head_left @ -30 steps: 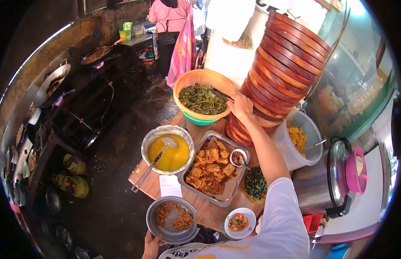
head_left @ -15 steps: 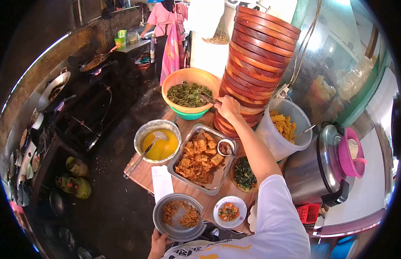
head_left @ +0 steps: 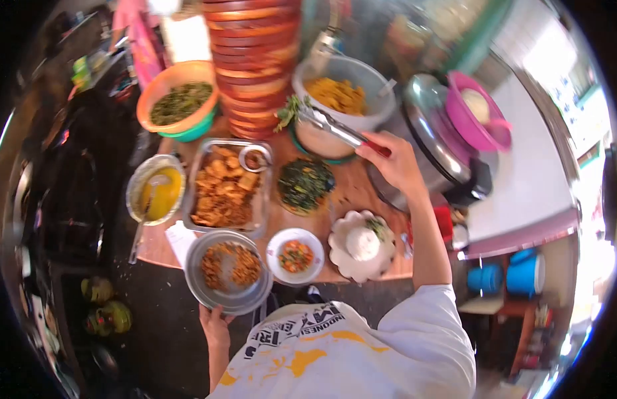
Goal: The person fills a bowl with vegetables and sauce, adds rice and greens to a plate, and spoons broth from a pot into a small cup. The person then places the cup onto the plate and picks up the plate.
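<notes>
My right hand is closed around metal tongs with a red handle. A clump of green leafy vegetables hangs in the tongs' tips, in front of the pale bucket that holds yellow food. Low on the left, my left hand grips the rim of a grey metal bowl containing brown crumbly food. Beside that bowl stands a small white bowl of chopped orange and green vegetables. To its right, a scalloped plate carries a rice mound and some greens.
A metal tray of fried food and a plate of dark greens occupy the table's middle. Behind them rise stacked wooden rings and an orange basket of greens. A yellow-liquid pot stands left; a large steel pot stands right.
My right hand has carried the tongs from the orange basket rightward, and greens now hang in their tips. The view has swung right, bringing in the rice plate. My left hand still grips the metal bowl.
</notes>
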Available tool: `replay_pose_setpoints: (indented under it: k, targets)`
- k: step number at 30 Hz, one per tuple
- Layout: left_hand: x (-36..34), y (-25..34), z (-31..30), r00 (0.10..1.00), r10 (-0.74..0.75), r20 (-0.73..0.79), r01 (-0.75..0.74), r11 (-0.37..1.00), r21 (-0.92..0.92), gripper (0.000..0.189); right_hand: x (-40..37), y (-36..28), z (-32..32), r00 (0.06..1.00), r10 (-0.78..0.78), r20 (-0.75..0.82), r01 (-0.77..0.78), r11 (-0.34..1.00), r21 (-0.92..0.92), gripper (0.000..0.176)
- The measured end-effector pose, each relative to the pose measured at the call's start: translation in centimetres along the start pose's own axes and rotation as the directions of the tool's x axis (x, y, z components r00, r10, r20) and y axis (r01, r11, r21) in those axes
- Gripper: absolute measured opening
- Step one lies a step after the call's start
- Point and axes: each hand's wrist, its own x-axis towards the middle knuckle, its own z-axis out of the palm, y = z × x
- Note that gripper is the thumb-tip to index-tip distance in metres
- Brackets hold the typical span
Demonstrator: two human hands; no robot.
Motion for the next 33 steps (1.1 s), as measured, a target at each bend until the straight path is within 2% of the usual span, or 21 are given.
replay_pose_setpoints:
  k: [3,6,9,12,14,18,22,25,28,33]
  targets:
    - [0.1,0.4,3.0,0.994,0.036,0.104,-0.029,0.998,-0.061,0.038,-7.6,1.6,-6.2,0.984,0.168,0.051,-0.154,0.964,-0.215,0.034]
    - [0.1,0.0,5.6,0.988,0.002,0.156,0.002,1.000,-0.024,0.039,-14.4,4.2,-9.2,0.943,0.323,0.080,-0.270,0.882,-0.385,0.034]
    - [-0.6,-0.4,8.1,0.973,-0.034,0.228,0.033,0.999,0.007,0.039,-19.6,7.5,-9.6,0.926,0.373,0.063,-0.279,0.787,-0.550,0.030]
    - [-1.2,-1.8,9.8,0.950,-0.055,0.307,0.061,0.998,-0.012,0.040,-21.4,7.3,-8.4,0.842,0.533,0.080,-0.341,0.642,-0.687,0.027]
    - [-2.2,-2.2,11.3,0.951,-0.068,0.303,0.068,0.998,0.011,0.039,-22.6,9.7,-6.4,0.847,0.522,0.101,-0.294,0.619,-0.728,0.022]
    - [-3.5,-3.1,12.4,0.941,-0.068,0.333,0.071,0.997,0.004,0.039,-24.0,13.0,-2.3,0.854,0.504,0.132,-0.216,0.573,-0.790,0.017]
    - [-3.9,-3.7,12.3,0.939,-0.093,0.332,0.088,0.996,0.032,0.040,-24.2,12.8,-2.9,0.854,0.496,0.156,-0.196,0.584,-0.788,0.016]
    - [-3.9,-4.2,12.8,0.940,-0.121,0.318,0.103,0.992,0.072,0.042,-23.7,10.2,-5.3,0.831,0.542,0.125,-0.314,0.643,-0.699,0.026]
    - [-3.7,-4.9,13.8,0.942,-0.130,0.309,0.106,0.990,0.093,0.045,-23.8,9.5,-6.3,0.836,0.539,0.098,-0.348,0.660,-0.666,0.027]
    - [-3.0,-5.5,16.2,0.915,-0.163,0.370,0.122,0.984,0.132,0.048,-25.2,12.5,-4.6,0.842,0.532,0.089,-0.372,0.692,-0.618,0.029]
